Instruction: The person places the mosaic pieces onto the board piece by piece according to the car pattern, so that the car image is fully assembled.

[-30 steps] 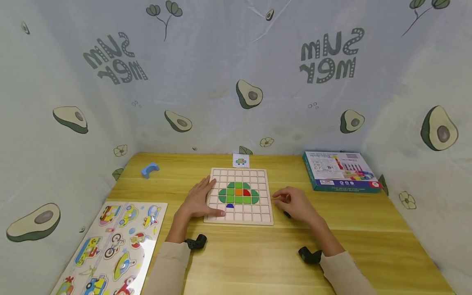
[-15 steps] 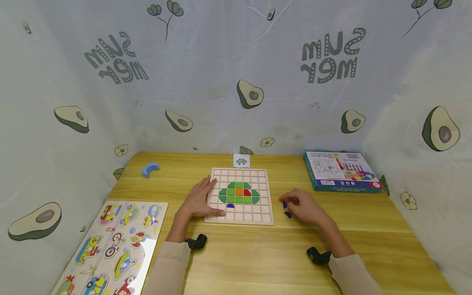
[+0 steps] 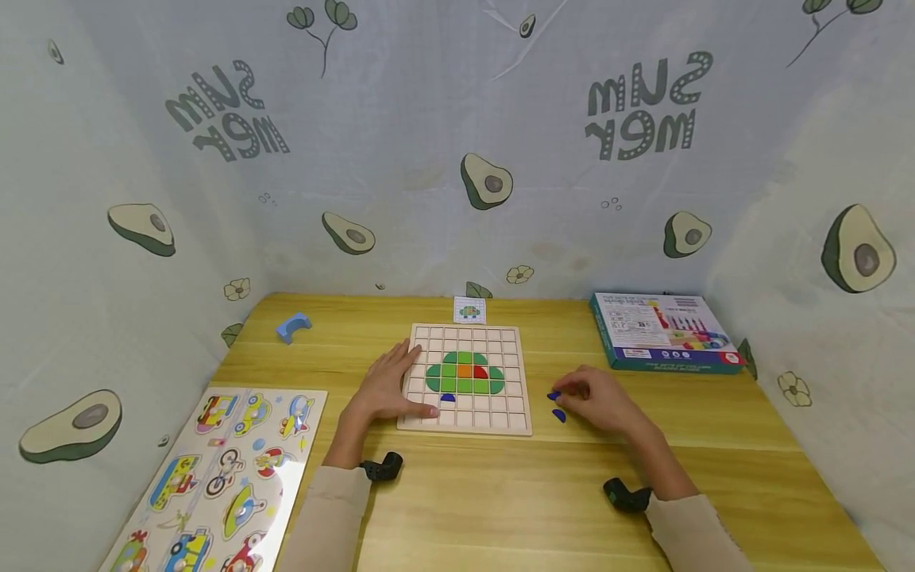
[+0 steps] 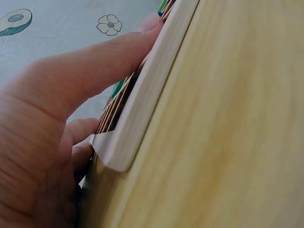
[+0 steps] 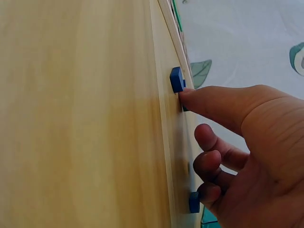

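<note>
Resting my left hand (image 3: 386, 389) flat on the near left corner of the grid board (image 3: 466, 377), I hold it down with straight fingers (image 4: 102, 59), the thumb along its near edge; nothing is gripped there. My right hand (image 3: 600, 401) lies on the bench (image 3: 500, 500) just to the right of the board, fingers loosely bent, the tip of one finger touching a small blue piece (image 5: 176, 79). I cannot tell whether that piece is pinched or only touched. A second blue piece (image 3: 559, 415) lies on the bench by the same hand, close under my curled fingers. Near me on the left lies a picture puzzle of vehicles (image 3: 214, 477). On the board, a green rounded shape (image 3: 465, 375) fills the middle cells, with an orange square and a red piece inside it, and one blue piece (image 3: 447, 398) sits below its left end. As I judge it, the body of the figure is laid and one of the lower blue parts is in; the matching place below the right end looks bare, and the two loose blue pieces are not yet set. Beyond the board stands a small pattern card (image 3: 469, 311) against the cloth wall, showing a like figure. Farther left lies a light blue arch block (image 3: 294, 326), and at the far right a printed box (image 3: 665, 332).
</note>
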A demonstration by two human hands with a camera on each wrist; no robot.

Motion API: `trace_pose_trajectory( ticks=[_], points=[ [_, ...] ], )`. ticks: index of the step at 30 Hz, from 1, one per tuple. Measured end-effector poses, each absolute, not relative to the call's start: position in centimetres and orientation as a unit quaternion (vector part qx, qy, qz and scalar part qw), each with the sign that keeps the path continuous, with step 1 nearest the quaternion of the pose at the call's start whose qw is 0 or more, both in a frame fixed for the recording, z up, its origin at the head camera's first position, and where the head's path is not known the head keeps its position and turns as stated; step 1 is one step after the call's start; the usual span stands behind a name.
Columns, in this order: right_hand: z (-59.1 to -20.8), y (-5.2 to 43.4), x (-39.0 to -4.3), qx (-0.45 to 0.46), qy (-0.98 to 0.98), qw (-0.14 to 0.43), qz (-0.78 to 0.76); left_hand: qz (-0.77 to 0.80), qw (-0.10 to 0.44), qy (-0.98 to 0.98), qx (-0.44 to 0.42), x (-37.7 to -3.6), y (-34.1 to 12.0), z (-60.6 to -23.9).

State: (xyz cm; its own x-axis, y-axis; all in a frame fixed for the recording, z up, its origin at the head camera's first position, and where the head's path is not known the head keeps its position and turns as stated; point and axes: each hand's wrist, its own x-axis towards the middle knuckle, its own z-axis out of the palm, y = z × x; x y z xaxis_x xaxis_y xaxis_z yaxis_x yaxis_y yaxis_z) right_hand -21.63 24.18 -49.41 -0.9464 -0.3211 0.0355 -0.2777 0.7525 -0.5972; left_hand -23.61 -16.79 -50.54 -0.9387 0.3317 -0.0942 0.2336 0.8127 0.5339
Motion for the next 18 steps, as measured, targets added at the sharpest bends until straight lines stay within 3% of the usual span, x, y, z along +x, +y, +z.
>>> trace_pose_trajectory(
  ticks=[18],
  points=[
    [-48.8, 22.7, -21.5, -0.134, 0.931, 0.026, -0.338, 0.267, 0.096, 0.946, 0.157, -23.8, -17.0, -50.5]
  ],
)
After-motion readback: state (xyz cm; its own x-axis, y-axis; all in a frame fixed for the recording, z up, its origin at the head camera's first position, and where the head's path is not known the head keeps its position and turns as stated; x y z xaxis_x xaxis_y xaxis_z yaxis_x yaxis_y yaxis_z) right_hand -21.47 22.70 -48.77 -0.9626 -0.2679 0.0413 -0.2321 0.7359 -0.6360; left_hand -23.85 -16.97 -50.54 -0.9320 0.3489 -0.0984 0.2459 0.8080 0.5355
